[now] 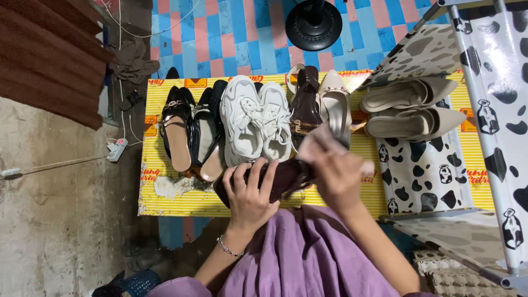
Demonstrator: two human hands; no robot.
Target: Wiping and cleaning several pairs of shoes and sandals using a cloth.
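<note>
Nearest, a purple garment [300, 258] covers the person's lap, and both forearms reach out from it over the edge of a yellow striped mat [181, 201] on the floor. The left hand [250, 192], with a thin bracelet [228, 247] at the wrist, is wrapped around a dark brown shoe [286, 176], fingers curled over its upper. The right hand [336, 173] grips a pale cloth [322, 140] pressed against the same shoe at its right end; that hand looks blurred. The shoe sits just above the mat's near edge, held between the two hands.

Beyond them, footwear lies in a row on the mat: black flats [190, 129] at the left, white sneakers [256, 118] in the middle, then a brown heeled sandal [303, 107] and a beige pointed shoe [336, 102]. To the right, a pair of beige pumps [410, 107] rests on a cow-print shelf [429, 170]. Farthest off, a black fan base [313, 25] stands on blue and pink tiles [231, 38]
</note>
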